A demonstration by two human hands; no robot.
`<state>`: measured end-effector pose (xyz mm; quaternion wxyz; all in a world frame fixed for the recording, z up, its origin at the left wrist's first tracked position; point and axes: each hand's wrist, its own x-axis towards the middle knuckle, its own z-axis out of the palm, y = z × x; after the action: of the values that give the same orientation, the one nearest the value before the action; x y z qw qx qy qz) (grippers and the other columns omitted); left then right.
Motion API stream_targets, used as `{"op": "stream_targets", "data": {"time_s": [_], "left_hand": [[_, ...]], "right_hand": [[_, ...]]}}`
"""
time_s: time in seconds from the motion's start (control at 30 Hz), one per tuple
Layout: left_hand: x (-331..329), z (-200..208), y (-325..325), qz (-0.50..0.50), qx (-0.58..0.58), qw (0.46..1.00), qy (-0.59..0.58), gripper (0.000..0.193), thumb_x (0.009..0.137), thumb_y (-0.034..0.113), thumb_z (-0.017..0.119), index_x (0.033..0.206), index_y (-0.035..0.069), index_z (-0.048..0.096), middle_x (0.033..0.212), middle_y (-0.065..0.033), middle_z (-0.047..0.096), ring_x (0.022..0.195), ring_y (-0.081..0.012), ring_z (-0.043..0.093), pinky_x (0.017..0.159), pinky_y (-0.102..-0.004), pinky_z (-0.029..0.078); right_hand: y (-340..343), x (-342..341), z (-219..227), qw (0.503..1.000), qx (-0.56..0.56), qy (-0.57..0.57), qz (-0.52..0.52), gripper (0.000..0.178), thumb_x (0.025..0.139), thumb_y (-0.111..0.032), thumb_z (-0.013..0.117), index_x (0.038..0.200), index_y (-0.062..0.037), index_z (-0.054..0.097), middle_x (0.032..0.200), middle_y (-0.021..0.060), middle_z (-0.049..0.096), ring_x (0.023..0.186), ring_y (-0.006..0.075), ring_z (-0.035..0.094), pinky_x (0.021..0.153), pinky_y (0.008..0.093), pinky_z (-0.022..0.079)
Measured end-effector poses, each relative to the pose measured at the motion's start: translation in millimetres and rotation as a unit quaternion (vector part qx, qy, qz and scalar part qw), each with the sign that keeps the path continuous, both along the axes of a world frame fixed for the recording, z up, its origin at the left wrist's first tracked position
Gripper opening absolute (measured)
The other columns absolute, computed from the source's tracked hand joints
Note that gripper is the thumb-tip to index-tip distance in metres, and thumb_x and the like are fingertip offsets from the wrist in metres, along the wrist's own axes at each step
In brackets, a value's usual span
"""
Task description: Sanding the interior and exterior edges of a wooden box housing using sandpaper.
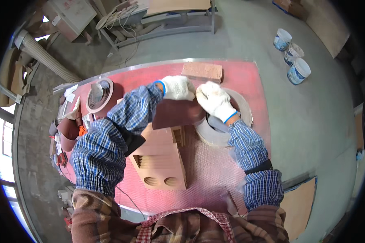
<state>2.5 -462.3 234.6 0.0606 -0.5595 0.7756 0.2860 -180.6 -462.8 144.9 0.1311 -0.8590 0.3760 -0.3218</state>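
A dark reddish-brown strip of sandpaper (175, 114) stretches between my two hands over the table. My left hand (177, 88), in a white knitted glove with a blue cuff, is closed on its far edge. Close by, my right hand (215, 99), gloved alike, pinches the strip's right end; its fingertips are partly hidden. Under my right hand and wrist lies a large coiled roll (242, 106) with a pale edge. Below the strip sits a light wooden piece (160, 156) with round hollows and a slotted opening, partly covered by the strip and my left sleeve.
A reddish brick (202, 72) lies at the red table's (247, 79) far edge. Another coiled roll (100, 95) is at the left, near sandpaper scraps (68, 133). Three buckets (299, 71) stand on the floor at right. A ribbed hose (48, 56) runs at far left.
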Motion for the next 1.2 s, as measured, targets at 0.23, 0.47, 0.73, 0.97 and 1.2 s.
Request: {"op": "stream_targets", "data": {"time_s": [0.23, 0.47, 0.73, 0.97, 1.2], "left_hand": [[-5.2, -28.7, 9.6, -0.066, -0.169, 0.983, -0.014, 0.022, 0.081, 0.028, 0.058, 0.092, 0.015, 0.072, 0.083, -0.0149, 0.068, 0.079, -0.0367, 0.065, 0.072, -0.0453, 0.053], [2.9, -44.9, 13.5, -0.051, -0.204, 0.978, 0.012, 0.020, 0.084, 0.029, 0.057, 0.088, 0.014, 0.070, 0.080, -0.0174, 0.066, 0.074, -0.0380, 0.064, 0.068, -0.0465, 0.052], [-8.4, -52.2, 8.8, -0.077, -0.368, 0.926, 0.039, 0.016, 0.081, 0.028, 0.061, 0.078, 0.013, 0.066, 0.068, -0.0109, 0.064, 0.062, -0.0318, 0.065, 0.056, -0.0422, 0.053], [-16.9, -45.2, 5.2, -0.173, -0.288, 0.938, -0.082, 0.021, 0.087, 0.020, 0.048, 0.078, 0.004, 0.060, 0.073, -0.0161, 0.066, 0.061, -0.0320, 0.066, 0.051, -0.0452, 0.053], [-7.1, -55.8, 17.1, -0.283, -0.363, 0.888, -0.006, 0.010, 0.075, 0.014, 0.058, 0.075, 0.005, 0.053, 0.060, -0.0093, 0.054, 0.052, -0.0238, 0.060, 0.045, -0.0371, 0.050]], "right_hand": [[-3.1, 0.7, -20.0, 1.000, -0.004, 0.016, 0.003, 0.015, 0.086, -0.022, 0.055, 0.088, -0.0079, 0.060, 0.084, 0.0148, 0.064, 0.084, 0.0347, 0.062, 0.076, 0.0472, 0.050], [-6.7, 2.9, -13.1, 1.000, 0.019, 0.003, 0.025, 0.016, 0.086, -0.021, 0.056, 0.084, -0.0065, 0.061, 0.078, 0.0176, 0.065, 0.078, 0.0370, 0.065, 0.070, 0.0488, 0.052], [-28.1, 2.6, -42.1, 0.996, 0.039, -0.079, 0.018, 0.012, 0.085, -0.018, 0.055, 0.090, -0.0085, 0.059, 0.081, 0.0171, 0.065, 0.078, 0.0394, 0.063, 0.069, 0.0497, 0.050], [-44.9, 0.1, -47.7, 0.975, 0.124, -0.159, 0.088, 0.010, 0.091, -0.012, 0.052, 0.095, -0.0069, 0.060, 0.082, 0.0159, 0.064, 0.079, 0.0375, 0.063, 0.069, 0.0426, 0.049], [-40.2, 10.0, -48.9, 0.986, 0.051, -0.132, 0.092, 0.015, 0.092, -0.021, 0.053, 0.095, -0.0079, 0.060, 0.084, 0.0147, 0.065, 0.082, 0.0364, 0.062, 0.071, 0.0449, 0.050]]}}
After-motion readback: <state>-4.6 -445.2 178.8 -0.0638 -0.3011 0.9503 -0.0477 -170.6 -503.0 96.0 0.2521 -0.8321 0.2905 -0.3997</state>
